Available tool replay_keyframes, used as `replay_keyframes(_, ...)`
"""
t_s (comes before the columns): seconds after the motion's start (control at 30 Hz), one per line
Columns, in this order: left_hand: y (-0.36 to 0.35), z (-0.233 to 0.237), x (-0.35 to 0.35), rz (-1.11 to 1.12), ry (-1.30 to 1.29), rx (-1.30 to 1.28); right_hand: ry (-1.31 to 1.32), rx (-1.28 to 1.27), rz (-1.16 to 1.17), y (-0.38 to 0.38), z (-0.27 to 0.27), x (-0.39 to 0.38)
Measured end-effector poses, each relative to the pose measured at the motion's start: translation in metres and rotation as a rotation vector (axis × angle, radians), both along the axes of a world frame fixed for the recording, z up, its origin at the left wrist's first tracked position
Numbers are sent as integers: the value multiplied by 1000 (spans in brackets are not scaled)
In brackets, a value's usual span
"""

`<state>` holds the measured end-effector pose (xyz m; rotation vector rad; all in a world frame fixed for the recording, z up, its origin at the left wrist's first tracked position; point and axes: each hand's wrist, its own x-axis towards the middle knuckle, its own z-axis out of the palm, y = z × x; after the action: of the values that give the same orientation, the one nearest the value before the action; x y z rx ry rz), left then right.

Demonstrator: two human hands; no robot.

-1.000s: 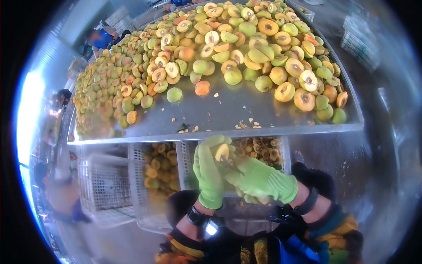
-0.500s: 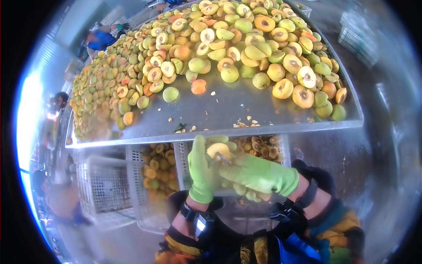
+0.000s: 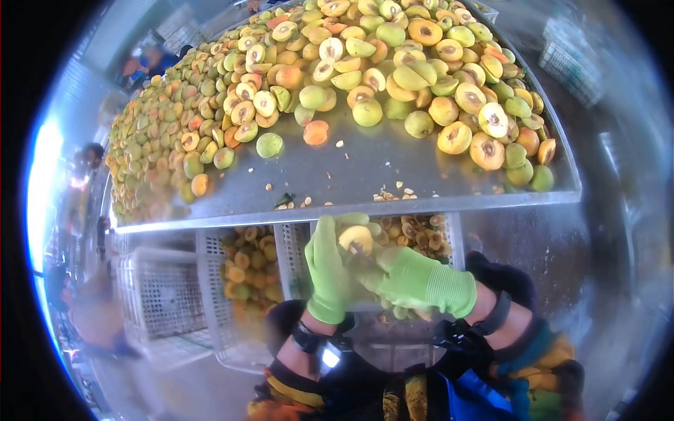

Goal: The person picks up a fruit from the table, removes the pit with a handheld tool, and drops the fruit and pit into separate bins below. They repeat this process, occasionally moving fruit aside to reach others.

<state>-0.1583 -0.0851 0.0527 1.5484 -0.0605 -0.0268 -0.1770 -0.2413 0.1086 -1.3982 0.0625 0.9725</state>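
Observation:
Just below the front edge of a metal table, both hands meet in green gloves. My left hand is wrapped round a halved yellow fruit, whose cut face shows a brown centre. Close against it, my right hand is closed on a small tool, of which a short dark tip touches the fruit; the rest is hidden by the fingers. On the table lies a big heap of green, yellow and orange fruit, many cut in half. Small pale kernels are scattered near the edge.
Under the table edge, one white crate borders whole-looking fruit, and fruit halves fill another behind my hands. An empty-looking white crate stands left. A blurred person is at the left. Another crate sits back right.
Both hands have shifted slightly right, still together round the fruit. The table and its heap appear slightly shifted in the view.

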Motion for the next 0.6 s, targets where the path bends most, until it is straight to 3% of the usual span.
replay_keyframes(0.03, 6, 10, 3, -90, 165, -134, 51, 34, 31, -1, 3, 3)
replay_keyframes(0.07, 6, 9, 1, -92, 164, -133, 100, 67, 64, -2, 6, 5)
replay_keyframes(0.13, 3, 7, -3, 2, 303, -608, 105, 76, 73, 0, 8, 6)
replay_keyframes(0.3, -5, -1, -3, 147, 307, -515, 154, -69, 6, 10, 5, 3)
replay_keyframes(0.37, -7, 3, -1, 152, 296, -427, 26, 32, 39, 2, 8, 5)
replay_keyframes(0.47, -4, 8, 1, 127, 233, -363, 80, 154, 42, -3, 2, 11)
replay_keyframes(0.53, 4, 4, 9, -84, -175, 230, 126, 123, 56, -5, 0, 10)
replay_keyframes(0.57, 4, 6, 8, -86, -177, 224, 173, 95, 67, -6, -1, 9)
replay_keyframes(0.6, 5, 9, 6, -59, 78, -39, 174, 90, 67, -4, 0, 7)
